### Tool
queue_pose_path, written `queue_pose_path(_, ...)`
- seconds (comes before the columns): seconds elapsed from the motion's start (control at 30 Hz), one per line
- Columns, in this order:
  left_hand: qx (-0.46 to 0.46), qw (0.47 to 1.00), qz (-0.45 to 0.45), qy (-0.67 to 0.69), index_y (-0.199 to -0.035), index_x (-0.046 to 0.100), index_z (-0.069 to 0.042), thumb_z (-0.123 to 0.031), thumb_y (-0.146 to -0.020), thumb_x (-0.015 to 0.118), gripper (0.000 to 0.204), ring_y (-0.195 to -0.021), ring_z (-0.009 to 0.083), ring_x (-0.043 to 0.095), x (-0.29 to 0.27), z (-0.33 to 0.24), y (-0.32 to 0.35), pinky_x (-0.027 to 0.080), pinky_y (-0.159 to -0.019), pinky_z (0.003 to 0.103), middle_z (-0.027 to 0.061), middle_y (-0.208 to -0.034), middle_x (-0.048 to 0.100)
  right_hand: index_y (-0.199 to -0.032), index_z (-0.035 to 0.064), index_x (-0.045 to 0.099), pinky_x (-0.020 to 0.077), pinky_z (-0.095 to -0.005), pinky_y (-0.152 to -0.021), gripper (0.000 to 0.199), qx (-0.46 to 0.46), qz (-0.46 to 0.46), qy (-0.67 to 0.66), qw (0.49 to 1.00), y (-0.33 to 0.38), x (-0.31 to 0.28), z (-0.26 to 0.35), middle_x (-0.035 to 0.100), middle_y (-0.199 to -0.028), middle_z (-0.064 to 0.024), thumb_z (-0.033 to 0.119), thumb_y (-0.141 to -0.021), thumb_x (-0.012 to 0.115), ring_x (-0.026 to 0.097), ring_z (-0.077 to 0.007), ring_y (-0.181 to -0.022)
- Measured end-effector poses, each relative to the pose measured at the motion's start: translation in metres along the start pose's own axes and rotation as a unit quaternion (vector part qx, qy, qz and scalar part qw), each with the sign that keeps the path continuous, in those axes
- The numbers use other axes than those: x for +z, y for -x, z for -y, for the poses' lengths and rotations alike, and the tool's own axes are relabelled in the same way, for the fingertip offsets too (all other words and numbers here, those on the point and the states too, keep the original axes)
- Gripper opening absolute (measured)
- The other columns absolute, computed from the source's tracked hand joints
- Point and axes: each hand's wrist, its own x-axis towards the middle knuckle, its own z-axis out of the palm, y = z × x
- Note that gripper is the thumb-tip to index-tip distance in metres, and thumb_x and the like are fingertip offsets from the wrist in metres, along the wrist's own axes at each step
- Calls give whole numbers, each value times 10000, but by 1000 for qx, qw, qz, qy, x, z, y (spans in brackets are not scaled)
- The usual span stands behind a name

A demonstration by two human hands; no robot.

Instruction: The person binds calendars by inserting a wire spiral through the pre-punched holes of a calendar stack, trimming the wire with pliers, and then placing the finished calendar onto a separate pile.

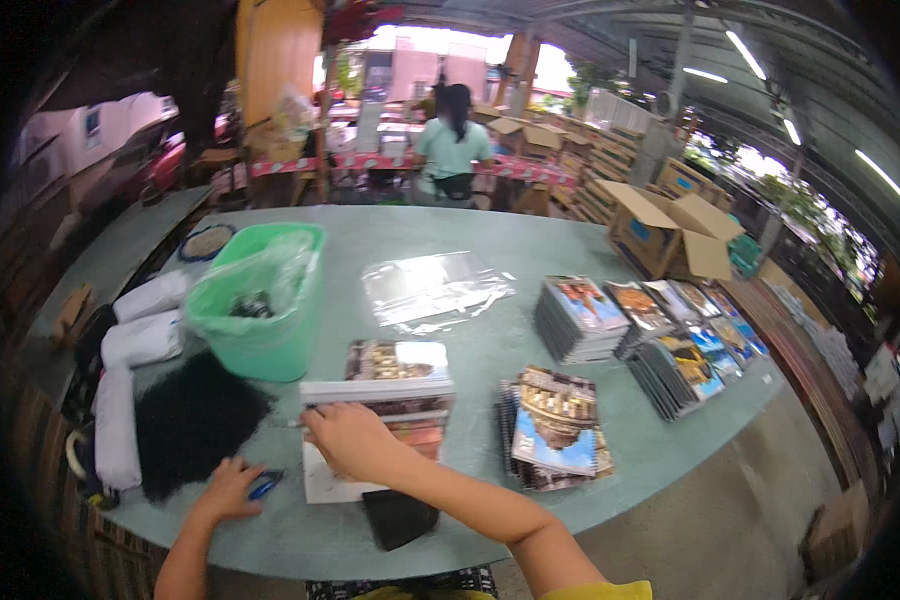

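My right hand [348, 437] reaches across a picture booklet [417, 418] on the table in front of me. Its fingers bend together at the booklet's left edge, and the fingertips are partly hidden. To the left, my left hand [230, 490] rests on the table with its thumb and fingers around a small blue-and-dark tool [266, 485]; the exact kind of tool is unclear. Beside that hand spreads a black fuzzy heap [192, 425]. A dark flat pad [400, 518] lies below my right forearm. Another picture booklet [398, 358] shows behind the one under my hand.
At my right stands a stack of spiral-bound booklets [555, 425], with several more stacks [582, 320] behind it. A green bin [270, 350] and white packages [142, 340] are on the left. Clear plastic sleeves [435, 285], an open carton [660, 230] and a person [453, 150] are farther off.
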Motion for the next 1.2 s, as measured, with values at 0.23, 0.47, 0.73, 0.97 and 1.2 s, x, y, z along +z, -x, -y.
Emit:
queue_pose_path(0.23, -163, 895, -80, 406, -1051, 517, -22, -155, -757, 559, 325, -676, 206, 564, -2, -53, -16, 467, -606, 339, 114, -781, 557, -985, 66, 645, 499, -387, -728, 215, 41, -43, -114, 992, -42, 20, -10, 662, -896, -135, 111, -775, 641, 641, -299, -814)
queue_pose_path(0.47, -73, 826, -13, 558, -1118, 514, -24, -171, -800, 521, 351, -679, 122, 561, -56, -96, -23, 449, -624, 257, 42, -792, 581, -1053, 45, 632, 494, -327, -772, 328, 66, 65, -197, 976, -50, -5, 4, 663, -968, -153, -5, -729, 639, 644, -262, -867)
queue_pose_path(0.73, -86, 884, -24, 460, -1086, 565, -23, -218, -787, 555, 358, -703, 128, 597, -65, -106, -31, 469, -596, 259, 66, -811, 605, -1029, 63, 663, 476, -310, -769, 348, 59, 84, -256, 961, -41, -11, -4, 640, -990, -113, -93, -729, 583, 611, -232, -846)
queue_pose_path(0.97, -50, 912, -62, 402, -1085, 559, -16, -224, -820, 555, 337, -706, 139, 601, -53, -98, -33, 475, -619, 281, 68, -791, 606, -1008, 65, 669, 474, -308, -770, 356, 36, 72, -256, 963, -40, -10, -2, 622, -982, -88, -116, -718, 570, 601, -232, -874)
queue_pose_path(1.2, -87, 898, -74, 426, -1020, 569, -17, -212, -828, 557, 274, -708, 148, 609, -63, -109, -30, 466, -621, 315, 68, -757, 608, -997, 66, 670, 476, -322, -766, 369, -11, 61, -240, 969, -37, -5, -7, 624, -980, -81, -133, -709, 552, 595, -254, -885)
